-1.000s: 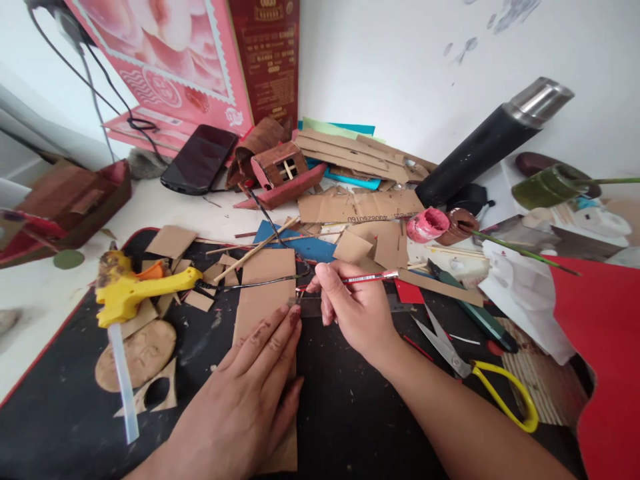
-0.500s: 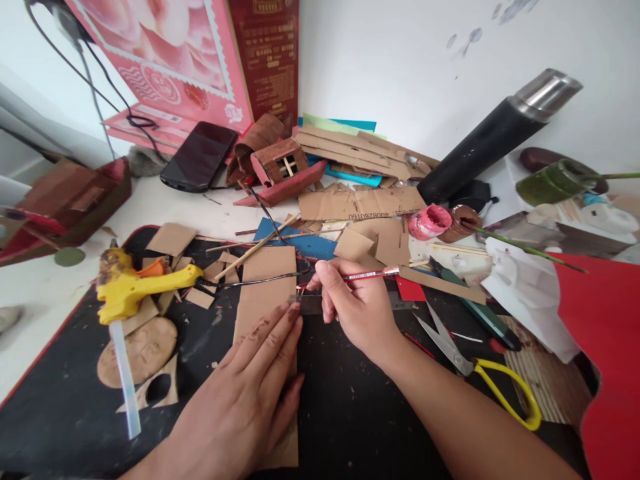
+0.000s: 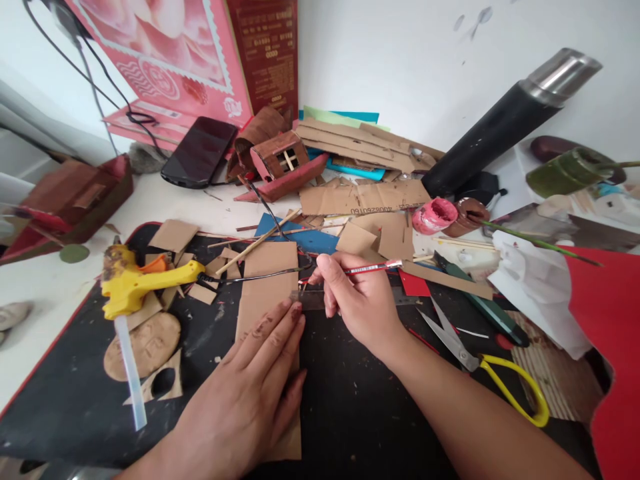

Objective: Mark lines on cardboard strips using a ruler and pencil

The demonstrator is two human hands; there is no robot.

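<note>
My left hand lies flat with fingers stretched out on a long strip of brown cardboard, its fingertips at the end of a ruler. The ruler crosses the strip's right edge and passes under my right hand. Thumb and fingers of that hand are closed round a slim red pen with a white label. The pen's tip is close to the cardboard's right edge, beside the ruler; whether it touches is too small to tell.
A yellow glue gun with its cord lies left among cardboard scraps. Open scissors and a green cutter lie right. Behind are small model boats, paint pots, a phone and a black flask.
The view has shifted slightly. Both hands keep nearly the same pose on the cardboard, with the pen tip still by its right edge.
</note>
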